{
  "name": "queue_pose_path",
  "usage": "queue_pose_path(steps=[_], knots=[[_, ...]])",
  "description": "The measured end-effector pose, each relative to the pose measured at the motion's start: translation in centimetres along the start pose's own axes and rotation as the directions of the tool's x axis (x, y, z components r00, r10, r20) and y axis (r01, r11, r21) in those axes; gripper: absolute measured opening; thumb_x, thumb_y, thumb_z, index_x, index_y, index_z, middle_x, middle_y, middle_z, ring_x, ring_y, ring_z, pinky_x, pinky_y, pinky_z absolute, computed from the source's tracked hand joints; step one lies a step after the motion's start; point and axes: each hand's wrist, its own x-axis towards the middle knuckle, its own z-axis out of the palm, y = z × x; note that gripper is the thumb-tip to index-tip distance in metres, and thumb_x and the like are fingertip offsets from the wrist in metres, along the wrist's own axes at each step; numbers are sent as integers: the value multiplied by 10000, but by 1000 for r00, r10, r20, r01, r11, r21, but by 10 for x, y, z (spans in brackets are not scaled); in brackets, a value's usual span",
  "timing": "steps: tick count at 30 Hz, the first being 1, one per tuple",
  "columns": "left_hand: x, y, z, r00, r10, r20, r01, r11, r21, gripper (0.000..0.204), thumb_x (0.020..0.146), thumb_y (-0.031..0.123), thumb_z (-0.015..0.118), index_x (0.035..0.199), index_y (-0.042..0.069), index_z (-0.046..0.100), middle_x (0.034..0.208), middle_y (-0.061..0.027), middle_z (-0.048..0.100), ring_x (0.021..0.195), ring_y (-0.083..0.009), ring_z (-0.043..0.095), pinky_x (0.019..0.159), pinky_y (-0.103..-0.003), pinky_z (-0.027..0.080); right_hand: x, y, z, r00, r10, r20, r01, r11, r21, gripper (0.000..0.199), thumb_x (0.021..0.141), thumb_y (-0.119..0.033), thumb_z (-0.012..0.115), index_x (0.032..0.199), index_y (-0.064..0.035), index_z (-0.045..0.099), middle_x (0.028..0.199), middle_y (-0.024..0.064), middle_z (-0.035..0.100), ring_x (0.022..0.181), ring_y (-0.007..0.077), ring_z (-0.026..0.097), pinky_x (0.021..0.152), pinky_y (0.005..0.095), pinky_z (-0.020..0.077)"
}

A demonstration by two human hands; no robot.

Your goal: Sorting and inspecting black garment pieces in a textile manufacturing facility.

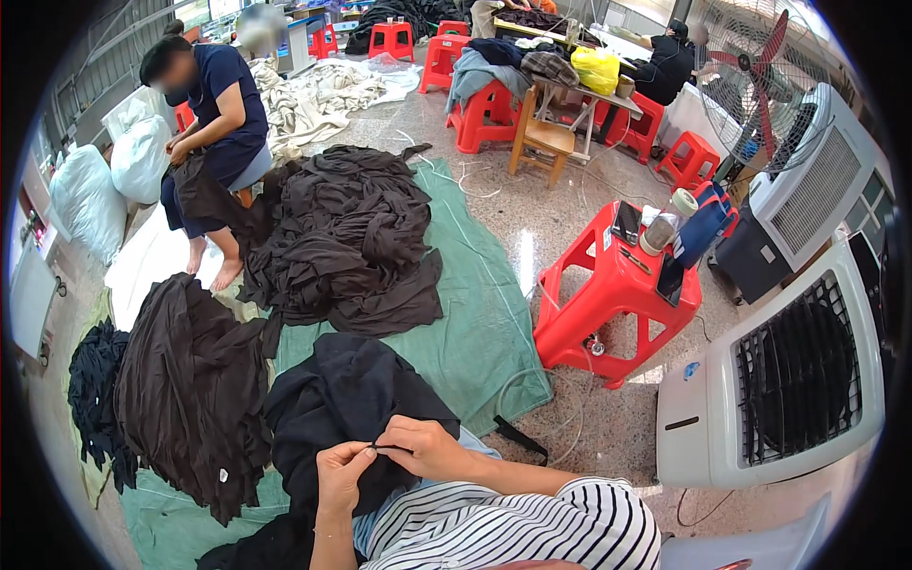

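A black cloth (347,394) lies draped over my lap and spills down at the lower left. My left hand (342,475) pinches an edge of it between thumb and fingertips. Close beside it, my right hand (427,446) grips the same edge, the fingers bent and pressed together. A thin dark strip of this cloth runs between the two hands. Anything small inside the fingers is hidden.
Dark brown cloth heaps (342,237) cover part of a green sheet (484,294). At the far left a seated person (223,104) handles dark cloth. A red stool (617,294) with phones and a bottle stands right, near a white air cooler (769,370).
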Motion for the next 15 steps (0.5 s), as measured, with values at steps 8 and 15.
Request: queue_pose_path(steps=[8, 15], knots=[[-9, -8, 9, 980, 191, -48, -173, 951, 254, 62, 867, -51, 643, 884, -43, 702, 766, 48, 611, 650, -13, 485, 586, -168, 361, -5, 1, 2, 996, 94, -11, -93, 992, 83, 142, 788, 17, 719, 919, 22, 665, 802, 100, 607, 704, 223, 615, 610, 303, 479], [-9, -31, 25, 952, 196, -235, -212, 976, -46, 62, 874, -43, 604, 861, -38, 664, 769, 39, 606, 663, -18, 489, 612, -171, 377, -9, 9, 13, 857, 513, 49, -474, 748, 465, 103, 882, -87, 698, 893, 14, 680, 813, -15, 626, 733, 52, 535, 647, 230, 424]])
